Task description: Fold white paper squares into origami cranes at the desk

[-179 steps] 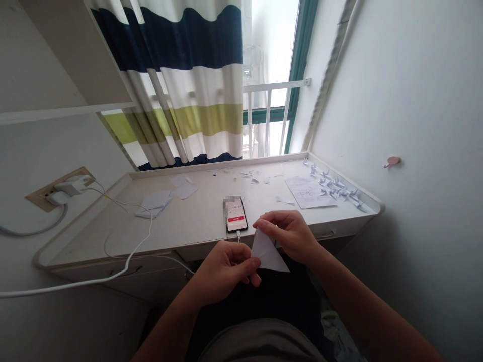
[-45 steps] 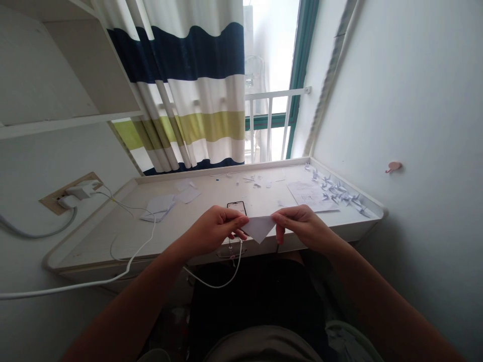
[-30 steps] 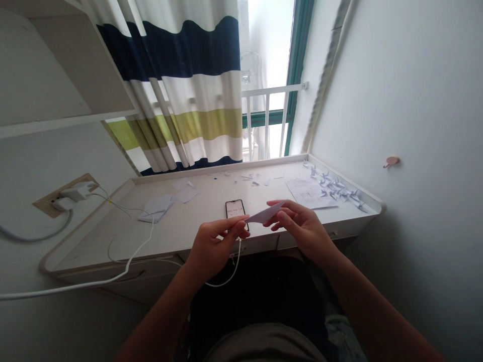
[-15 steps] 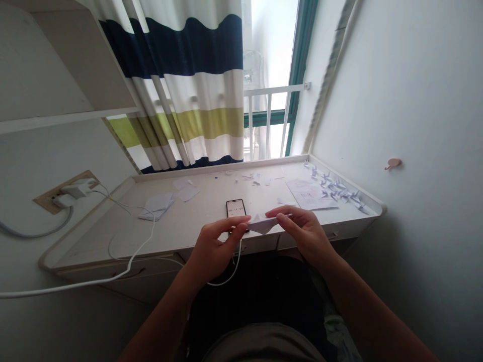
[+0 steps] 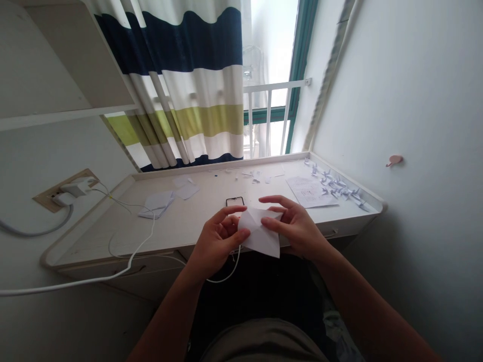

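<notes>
Above the front edge of the desk, a small white sheet of paper (image 5: 262, 239) with crease lines is held between both hands. My left hand (image 5: 217, 239) pinches its left side, thumb on the near face and fingers behind. My right hand (image 5: 298, 226) grips the upper right part, its thumb pressed on the face and the index finger raised off the paper. Just behind the left fingers lies a phone (image 5: 234, 201), mostly hidden by the hand and the sheet.
Several folded paper pieces (image 5: 339, 188) lie along the right side of the desk (image 5: 204, 216), beside a printed sheet (image 5: 307, 192). Loose paper squares (image 5: 156, 203) rest at the left, scraps (image 5: 253, 176) at the back. A white cable (image 5: 141, 246) crosses the left front.
The paper was folded and seen nearly edge-on; now it is opened out and its creased face is turned toward me. The right index finger has lifted away from it.
</notes>
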{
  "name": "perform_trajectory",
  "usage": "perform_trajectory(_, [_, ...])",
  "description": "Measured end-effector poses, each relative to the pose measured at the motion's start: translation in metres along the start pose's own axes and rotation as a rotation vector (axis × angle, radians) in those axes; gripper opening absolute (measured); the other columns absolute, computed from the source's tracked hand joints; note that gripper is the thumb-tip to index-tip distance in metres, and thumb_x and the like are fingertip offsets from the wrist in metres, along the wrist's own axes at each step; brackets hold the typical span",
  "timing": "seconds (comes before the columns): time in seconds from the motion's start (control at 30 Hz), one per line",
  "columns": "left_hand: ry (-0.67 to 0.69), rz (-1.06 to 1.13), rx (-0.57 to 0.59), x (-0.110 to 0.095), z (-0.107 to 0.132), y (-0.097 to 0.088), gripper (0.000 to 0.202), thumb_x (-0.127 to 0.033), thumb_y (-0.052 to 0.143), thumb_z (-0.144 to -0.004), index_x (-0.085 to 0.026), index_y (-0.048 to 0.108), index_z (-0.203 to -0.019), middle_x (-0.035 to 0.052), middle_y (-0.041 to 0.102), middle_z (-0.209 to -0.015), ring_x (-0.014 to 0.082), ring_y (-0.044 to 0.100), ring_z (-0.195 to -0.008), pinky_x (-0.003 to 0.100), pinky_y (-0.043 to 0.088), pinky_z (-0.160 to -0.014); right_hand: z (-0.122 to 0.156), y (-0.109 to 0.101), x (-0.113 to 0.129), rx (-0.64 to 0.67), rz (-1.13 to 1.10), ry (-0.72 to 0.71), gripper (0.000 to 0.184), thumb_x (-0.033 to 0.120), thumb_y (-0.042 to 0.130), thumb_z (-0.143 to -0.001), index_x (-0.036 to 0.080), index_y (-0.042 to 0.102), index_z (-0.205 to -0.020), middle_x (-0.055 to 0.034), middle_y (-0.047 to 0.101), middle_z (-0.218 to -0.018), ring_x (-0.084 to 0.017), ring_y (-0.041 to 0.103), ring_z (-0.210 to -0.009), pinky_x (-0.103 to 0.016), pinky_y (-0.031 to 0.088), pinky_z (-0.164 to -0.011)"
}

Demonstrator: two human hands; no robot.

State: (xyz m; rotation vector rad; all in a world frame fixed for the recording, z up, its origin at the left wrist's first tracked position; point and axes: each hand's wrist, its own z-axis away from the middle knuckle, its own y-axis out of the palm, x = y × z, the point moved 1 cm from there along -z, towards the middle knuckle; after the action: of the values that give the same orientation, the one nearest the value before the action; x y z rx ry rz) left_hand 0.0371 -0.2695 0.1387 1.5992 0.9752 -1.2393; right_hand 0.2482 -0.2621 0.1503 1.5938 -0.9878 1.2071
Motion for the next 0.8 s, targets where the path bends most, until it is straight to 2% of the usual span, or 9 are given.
perform_trajectory(0.07, [0.051,0.009,-0.102,0.003,-0.002,0.002,0.056,-0.035,0.089,-0.078,-0.022,0.063,-0.126,0.0023,0.074,-0.093,0.0156,0.072,-0.080,0.026,0.058,-0.072,-0.003,0.000,-0.003,-0.045,-0.069,0.048,0.061,0.039,0.091,-0.077,0.023,0.063,-0.128,-0.0032,0.079,-0.086,-0.018,0.073,-0.071,-0.028,0.057,-0.062])
perform_trajectory(0.13, [0.067,0.018,-0.163,0.005,-0.004,0.003,0.060,-0.034,0.090,-0.075,-0.023,0.060,-0.126,-0.0004,0.073,-0.089,0.0154,0.073,-0.080,0.025,0.058,-0.072,-0.006,0.000,-0.008,-0.056,-0.123,0.098,0.062,0.040,0.092,-0.076,0.021,0.063,-0.127,-0.0047,0.080,-0.086,-0.020,0.075,-0.073,-0.031,0.059,-0.067])
perform_trajectory(0.3, [0.025,0.023,-0.226,0.005,-0.005,-0.003,0.073,-0.033,0.095,-0.069,-0.022,0.055,-0.129,-0.0031,0.074,-0.081,0.0160,0.074,-0.078,0.025,0.058,-0.073,-0.006,0.004,-0.019,0.018,-0.104,0.111,0.044,0.042,0.094,-0.072,0.018,0.076,-0.103,-0.0070,0.082,-0.090,-0.021,0.077,-0.082,-0.034,0.061,-0.079])
perform_trajectory(0.4, [-0.082,0.051,-0.198,0.003,-0.004,-0.006,0.070,-0.035,0.096,-0.066,-0.018,0.061,-0.125,0.0009,0.077,-0.084,0.0178,0.074,-0.077,0.027,0.058,-0.073,-0.005,0.008,-0.020,0.021,-0.068,0.073,0.037,0.046,0.091,-0.074,0.020,0.080,-0.098,-0.0061,0.082,-0.090,-0.021,0.077,-0.085,-0.034,0.061,-0.080])
perform_trajectory(0.53, [-0.206,0.121,-0.111,0.005,-0.004,-0.006,0.049,-0.039,0.096,-0.066,-0.014,0.074,-0.101,0.0069,0.079,-0.087,0.0176,0.074,-0.076,0.027,0.058,-0.072,-0.004,0.009,-0.020,0.045,-0.049,0.071,0.037,0.046,0.092,-0.073,0.020,0.082,-0.097,-0.0058,0.081,-0.089,-0.020,0.075,-0.083,-0.033,0.061,-0.077])
perform_trajectory(0.67, [-0.185,0.077,-0.136,0.007,-0.006,-0.007,0.037,-0.040,0.096,-0.066,-0.015,0.075,-0.083,0.0047,0.079,-0.082,0.0147,0.071,-0.070,0.025,0.056,-0.068,-0.004,0.007,-0.021,-0.006,-0.034,0.090,0.032,0.044,0.093,-0.073,0.019,0.080,-0.089,-0.0046,0.081,-0.087,-0.017,0.073,-0.075,-0.029,0.059,-0.069])
perform_trajectory(0.8, [-0.156,-0.026,-0.130,0.005,-0.007,-0.008,0.036,-0.041,0.096,-0.066,-0.015,0.075,-0.079,0.0043,0.079,-0.079,0.0147,0.070,-0.068,0.025,0.055,-0.066,-0.003,0.004,-0.022,-0.018,-0.046,0.087,0.031,0.042,0.093,-0.073,0.020,0.077,-0.087,-0.0030,0.079,-0.081,-0.017,0.073,-0.072,-0.028,0.058,-0.066])
